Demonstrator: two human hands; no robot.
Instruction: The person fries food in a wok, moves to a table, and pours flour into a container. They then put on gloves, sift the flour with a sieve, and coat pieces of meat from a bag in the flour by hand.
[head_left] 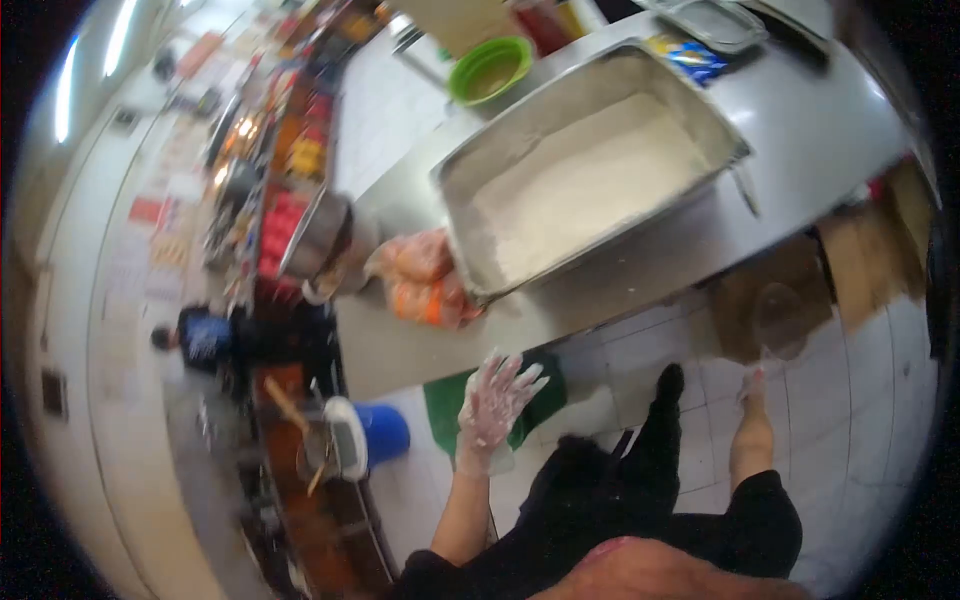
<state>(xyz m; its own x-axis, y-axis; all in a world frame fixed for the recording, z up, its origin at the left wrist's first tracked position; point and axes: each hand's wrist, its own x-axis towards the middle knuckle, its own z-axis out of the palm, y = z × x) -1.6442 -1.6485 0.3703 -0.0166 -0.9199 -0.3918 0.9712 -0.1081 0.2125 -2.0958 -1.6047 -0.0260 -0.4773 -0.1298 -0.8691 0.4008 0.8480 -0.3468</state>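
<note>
My left hand [495, 402], in a clear plastic glove coated with white powder, is held up with its fingers spread. It holds nothing and is just off the near edge of the steel table [400, 350]. My right hand [751, 384], gloved too, hangs low over the tiled floor, and its fingers are too small and blurred to read. On the table stands a deep metal pan [460, 215] with a layer of white flour-like powder [600, 180]. Against its corner rests a plastic bag of raw meat [425, 278], probably chicken.
A green bowl [490, 72] with liquid sits behind the pan, and a metal pot [335, 240] stands beside the meat. A blue bucket [385, 435] is left of my hand. Cardboard boxes [770, 305] lie under the table. Another person [205, 338] stands farther off.
</note>
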